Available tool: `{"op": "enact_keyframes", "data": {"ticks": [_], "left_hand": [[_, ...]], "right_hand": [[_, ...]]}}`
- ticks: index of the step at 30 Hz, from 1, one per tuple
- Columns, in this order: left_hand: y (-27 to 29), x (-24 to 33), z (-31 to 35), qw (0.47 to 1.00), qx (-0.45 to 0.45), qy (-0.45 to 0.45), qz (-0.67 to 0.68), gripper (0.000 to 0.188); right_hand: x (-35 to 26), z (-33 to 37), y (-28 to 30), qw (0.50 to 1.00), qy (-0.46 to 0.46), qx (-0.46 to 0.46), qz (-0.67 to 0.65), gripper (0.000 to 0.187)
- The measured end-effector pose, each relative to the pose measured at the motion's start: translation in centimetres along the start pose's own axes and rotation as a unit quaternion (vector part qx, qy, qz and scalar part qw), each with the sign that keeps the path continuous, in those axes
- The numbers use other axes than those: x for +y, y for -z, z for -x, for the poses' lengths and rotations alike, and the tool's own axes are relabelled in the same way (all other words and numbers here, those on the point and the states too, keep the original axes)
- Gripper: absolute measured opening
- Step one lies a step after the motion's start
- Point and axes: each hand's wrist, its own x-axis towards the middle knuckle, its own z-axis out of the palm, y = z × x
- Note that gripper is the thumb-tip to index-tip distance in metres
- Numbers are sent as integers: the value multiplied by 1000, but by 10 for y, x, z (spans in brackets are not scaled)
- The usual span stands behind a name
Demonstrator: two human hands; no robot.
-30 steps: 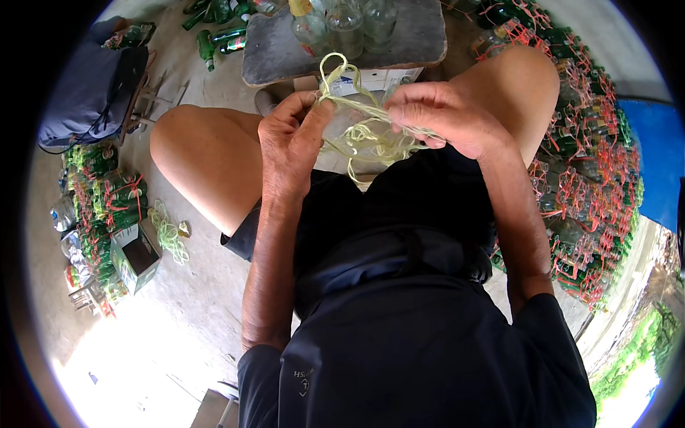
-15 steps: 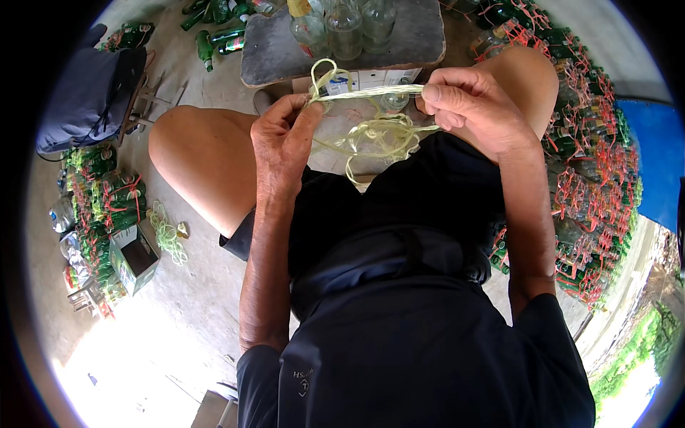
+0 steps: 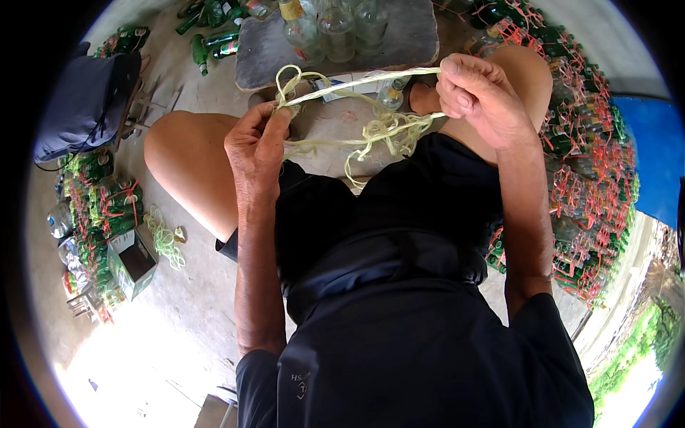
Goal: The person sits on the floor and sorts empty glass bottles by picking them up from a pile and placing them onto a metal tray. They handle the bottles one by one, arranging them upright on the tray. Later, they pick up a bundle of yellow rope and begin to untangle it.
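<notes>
A pale yellow-green plastic twine (image 3: 364,78) runs taut between my two hands, above my knees. My left hand (image 3: 258,146) pinches its one end, where a small loop stands up beyond the fingers. Thumb and bent fingers of my right hand (image 3: 479,96) grip the other end, higher and to the right. Below the taut stretch, a loose tangle of the same twine (image 3: 396,133) hangs between my thighs, with strands leading toward both hands. Clear glass bottles (image 3: 336,34) stand on a dark low table (image 3: 265,53) just ahead.
Bundles of bottles tied with red strips (image 3: 581,185) are stacked on the right. To the left are a dark-draped chair (image 3: 82,103), more green bottles (image 3: 121,203), an open box (image 3: 133,264) and a heap of twine (image 3: 165,239). Loose green bottles (image 3: 200,53) lie at the far left.
My hands have moved apart, the left one to the left and the right one slightly up and right. The stretch of twine between them is longer.
</notes>
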Motion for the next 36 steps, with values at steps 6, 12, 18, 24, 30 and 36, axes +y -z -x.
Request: {"op": "enact_keyframes", "data": {"ticks": [6,12,18,24,30,36], "left_hand": [[6,7,-2,999,-9,29,40,20],[10,10,-5,984,-57,71,154,15],[11,14,-2,954,-117,124,248,13],[-8,18,8,928,-150,134,314,16],[-15,9,7,906,-204,136,346,29],[-33,21,19,874,-216,159,406,41]], "right_hand": [[-2,4,1,997,-1,57,42,31],[6,-1,4,992,21,87,94,26],[16,0,-7,950,29,123,285,16],[30,7,-31,798,173,196,544,19],[37,18,-88,907,181,43,377,21],[56,8,-110,903,213,73,365,31]]}}
